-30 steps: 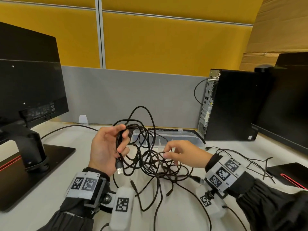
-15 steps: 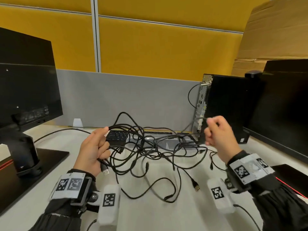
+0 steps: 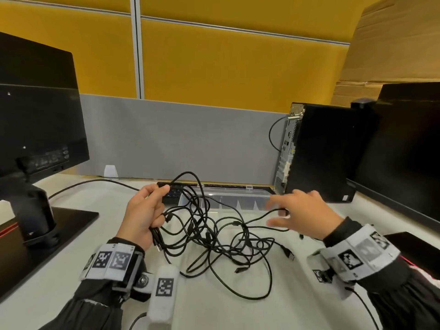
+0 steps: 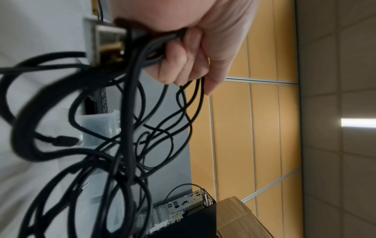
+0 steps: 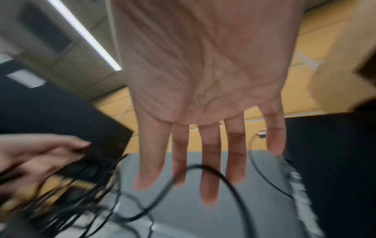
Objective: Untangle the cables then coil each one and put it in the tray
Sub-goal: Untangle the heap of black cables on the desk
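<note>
1. The left hand [image 3: 142, 217] is raised above the worktop [image 3: 214, 306] with its fingers [image 4: 183, 64] curled around a bunch of black cables [image 3: 209, 232]; several strands pass through the fist, and a metal-ended plug [image 4: 105, 46] sticks out of the grip near the wrist.
2. The right hand [image 3: 302, 210] hovers over the right side of the tangle with its fingers [image 5: 209, 161] straight and spread, holding nothing. It is blurred in both views. One black strand runs just beneath its fingertips; whether it touches them cannot be told.
3. The two hands are well apart, with the tangle between them.
4. The cables form a loose knot of loops. Part hangs from the left hand and the remainder lies on the white worktop, with one large loop trailing toward the person and several plug ends lying free.
5. The tray [image 3: 238, 201] is a clear plastic box with dividers, standing on the worktop just behind the tangle. One raised loop crosses in front of its left end.
6. A black keyboard [image 3: 176, 194] sits behind the tray.
7. A monitor [image 3: 35, 120] on a black stand is at the left.
8. A black computer tower [image 3: 321, 151] and a second screen [image 3: 404, 151] stand at the right.
9. A grey and yellow partition [image 3: 190, 103] runs along the back.
</note>
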A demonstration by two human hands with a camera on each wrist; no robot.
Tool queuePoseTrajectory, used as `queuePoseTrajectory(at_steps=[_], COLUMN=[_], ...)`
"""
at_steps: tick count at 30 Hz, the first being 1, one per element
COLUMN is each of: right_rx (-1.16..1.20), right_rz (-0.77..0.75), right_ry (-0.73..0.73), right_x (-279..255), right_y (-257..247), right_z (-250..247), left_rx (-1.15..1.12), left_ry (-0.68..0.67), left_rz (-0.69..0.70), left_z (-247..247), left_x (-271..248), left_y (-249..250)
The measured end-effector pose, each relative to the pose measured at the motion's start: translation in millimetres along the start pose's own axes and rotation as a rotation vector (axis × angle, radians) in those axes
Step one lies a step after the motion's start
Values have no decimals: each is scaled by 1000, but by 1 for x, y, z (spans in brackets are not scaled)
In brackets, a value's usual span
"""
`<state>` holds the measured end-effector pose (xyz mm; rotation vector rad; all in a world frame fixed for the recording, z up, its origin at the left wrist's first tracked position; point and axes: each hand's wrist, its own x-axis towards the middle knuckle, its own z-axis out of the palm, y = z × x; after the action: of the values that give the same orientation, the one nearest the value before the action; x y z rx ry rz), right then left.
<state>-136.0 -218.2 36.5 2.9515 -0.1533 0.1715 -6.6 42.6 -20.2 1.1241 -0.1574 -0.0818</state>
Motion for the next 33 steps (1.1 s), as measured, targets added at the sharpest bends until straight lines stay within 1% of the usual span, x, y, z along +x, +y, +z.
queuePoseTrajectory(at_steps=[2, 4, 6, 7, 9, 11, 12, 14, 15, 17, 18, 19, 20, 22, 23, 24, 25, 26, 27, 28, 29, 31, 33], right_rx=[-66, -70, -96, -101, -84, 47, 163, 509, 732, 1161, 1334, 1495, 1659, 1954, 2060, 2135, 2150, 2097, 1971, 1798, 1595, 1173, 701], right_rz=[-109, -203, -219, -217, -248, -325, -340, -282, -223, -95, -36, 26, 99, 289, 389, 482, 567, 630, 667, 661, 607, 435, 342], right_ry=[19, -39, -116, -132, -98, -1, 42, 105, 130, 131, 138, 183, 283, 603, 768, 897, 969, 976, 930, 858, 789, 695, 566], right_x=[4, 14, 28, 33, 40, 44, 45, 46, 46, 44, 43, 43, 44, 46, 47, 47, 46, 46, 45, 44, 44, 42, 39], right_y=[-23, -46, -61, -65, -68, -65, -59, -43, -33, -14, -6, 1, 8, 25, 35, 44, 52, 57, 60, 59, 57, 48, 38], right_z=[7, 19, 30, 34, 37, 34, 31, 21, 14, 0, -6, -10, -13, -17, -16, -15, -11, -7, 0, 6, 13, 26, 33], left_rx=[-10, -17, -24, -27, -33, -35, -35, -34, -30, -6, 11, 23, 26, 9, 1, -2, 1, 8, 16, 24, 31, 38, 29], left_ry=[-18, -37, -50, -54, -56, -50, -44, -33, -31, -41, -49, -57, -64, -66, -65, -65, -68, -71, -75, -80, -84, -83, -77], left_rz=[-16, -22, -27, -31, -37, -36, -33, -29, -27, -29, -32, -34, -35, -39, -42, -46, -48, -49, -51, -54, -57, -61, -60], left_z=[2, 4, 3, 2, 1, 1, 1, -1, -1, -3, -3, -2, -2, -1, -1, -1, -1, 0, 1, 1, 2, 2, 2], left_x=[-1, -2, -3, -3, -3, -2, -1, 0, 0, 0, -1, -2, -3, -4, -4, -4, -5, -5, -5, -5, -5, -6, -6], left_y=[-1, -2, -1, 0, 0, 1, 2, 3, 5, 6, 7, 7, 7, 7, 7, 7, 7, 6, 6, 5, 5, 5, 5])
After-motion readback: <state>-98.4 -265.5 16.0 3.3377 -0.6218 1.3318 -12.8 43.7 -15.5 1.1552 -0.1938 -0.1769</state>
